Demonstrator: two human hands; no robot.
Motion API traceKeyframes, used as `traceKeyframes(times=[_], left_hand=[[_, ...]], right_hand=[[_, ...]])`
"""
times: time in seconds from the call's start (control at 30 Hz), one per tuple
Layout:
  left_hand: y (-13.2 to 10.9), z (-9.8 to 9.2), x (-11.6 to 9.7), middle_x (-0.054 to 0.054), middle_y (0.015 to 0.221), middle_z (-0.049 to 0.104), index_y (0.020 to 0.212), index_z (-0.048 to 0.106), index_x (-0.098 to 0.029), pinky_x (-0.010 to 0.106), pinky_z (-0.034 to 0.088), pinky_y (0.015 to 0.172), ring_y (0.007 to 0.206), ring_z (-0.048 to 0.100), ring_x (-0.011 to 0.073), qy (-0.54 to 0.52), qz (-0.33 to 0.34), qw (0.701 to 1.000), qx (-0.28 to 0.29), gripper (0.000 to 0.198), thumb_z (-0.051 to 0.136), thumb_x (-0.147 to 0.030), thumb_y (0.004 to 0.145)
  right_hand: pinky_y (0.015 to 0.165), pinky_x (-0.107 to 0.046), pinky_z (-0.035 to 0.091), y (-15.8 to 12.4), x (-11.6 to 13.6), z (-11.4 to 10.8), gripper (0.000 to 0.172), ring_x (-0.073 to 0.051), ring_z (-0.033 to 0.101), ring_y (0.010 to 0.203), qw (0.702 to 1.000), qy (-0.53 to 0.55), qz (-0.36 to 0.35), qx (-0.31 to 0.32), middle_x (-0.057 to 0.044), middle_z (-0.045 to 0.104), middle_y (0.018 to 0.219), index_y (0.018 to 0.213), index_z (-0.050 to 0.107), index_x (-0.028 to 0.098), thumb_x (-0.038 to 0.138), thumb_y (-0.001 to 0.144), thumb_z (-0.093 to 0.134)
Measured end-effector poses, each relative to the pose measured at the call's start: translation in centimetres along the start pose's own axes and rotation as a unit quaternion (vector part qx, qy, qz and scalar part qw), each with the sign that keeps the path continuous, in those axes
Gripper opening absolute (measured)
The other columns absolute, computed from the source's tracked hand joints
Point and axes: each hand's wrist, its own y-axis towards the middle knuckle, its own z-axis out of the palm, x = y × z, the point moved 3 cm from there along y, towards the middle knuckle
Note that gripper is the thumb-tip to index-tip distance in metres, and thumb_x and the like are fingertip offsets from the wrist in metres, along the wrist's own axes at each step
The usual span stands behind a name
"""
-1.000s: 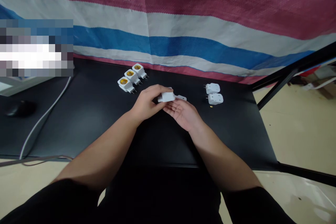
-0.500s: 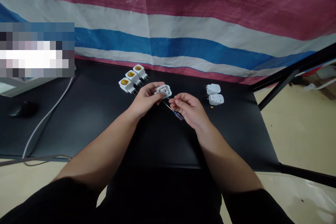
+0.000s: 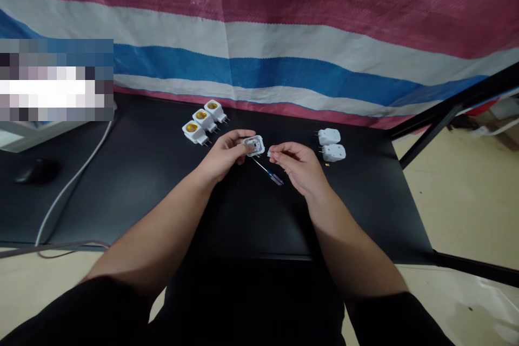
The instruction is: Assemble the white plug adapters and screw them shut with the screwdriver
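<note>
Plug case (image 3: 254,146) is sitting in our left hand (image 3: 226,155), and our fingers (image 3: 239,138) are holding it up over the middle of the black table (image 3: 365,216). Our right hand (image 3: 294,165) is just beside it, and its fingers are pinching narrow on a tiny pale bit (image 3: 268,154), too small to tell what it is. A screwdriver (image 3: 272,174) is lying on the table right by both hands. Three yellow sockets (image 3: 204,120) are sitting far left of us, and two white plugs (image 3: 331,145) are sitting far right, with a tiny gold bit (image 3: 327,164) near them. A striped tarp (image 3: 259,65) is hanging along the far edge.
</note>
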Motion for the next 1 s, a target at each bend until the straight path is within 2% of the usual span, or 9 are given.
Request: traceKeyframes(times=[0.13,0.27,0.57,1.0], left_hand=[[-0.01,0.01,-0.13,0.005,0.096,0.079,0.116,0.082,-0.017,0.022,0.045,0.058,0.077,0.068,0.0141,0.006,0.011,1.0,0.006,0.045,0.093,-0.025,0.074],[0.02,0.09,-0.16,0.005,0.097,0.08,0.115,0.081,-0.017,0.023,0.047,0.061,0.08,0.069,0.0151,0.013,0.021,1.0,0.013,0.043,0.092,-0.024,0.074],[0.06,0.08,0.04,0.005,0.098,0.081,0.114,0.08,-0.017,0.026,0.055,0.069,0.084,0.072,0.0163,0.006,0.019,1.0,0.016,0.042,0.092,-0.023,0.074],[0.02,0.04,0.21,0.005,0.096,0.08,0.115,0.079,-0.017,0.026,0.057,0.07,0.085,0.073,0.0167,0.01,0.012,0.999,0.028,0.04,0.09,-0.021,0.077]], right_hand=[[0.101,-0.045,0.065,0.2,-0.19,-0.29,0.031,-0.021,0.077,0.096,0.999,-0.019,-0.014,-0.022,-0.004,0.084,0.106,0.088,0.085,0.026,0.037,0.068,0.105],[0.099,-0.046,0.064,0.21,-0.19,-0.35,0.025,-0.021,0.077,0.094,0.999,-0.042,-0.025,-0.021,-0.003,0.083,0.098,0.087,0.085,0.026,0.033,0.071,0.102],[0.1,-0.05,0.066,0.13,-0.3,-0.36,0.028,-0.023,0.079,0.092,0.999,-0.041,-0.008,-0.013,-0.004,0.084,0.096,0.09,0.084,0.026,0.039,0.072,0.102],[0.095,-0.045,0.069,-0.15,0.09,-0.08,0.033,-0.02,0.078,0.088,1.0,-0.029,0.007,-0.005,-0.003,0.082,0.094,0.09,0.081,0.025,0.044,0.074,0.102]])
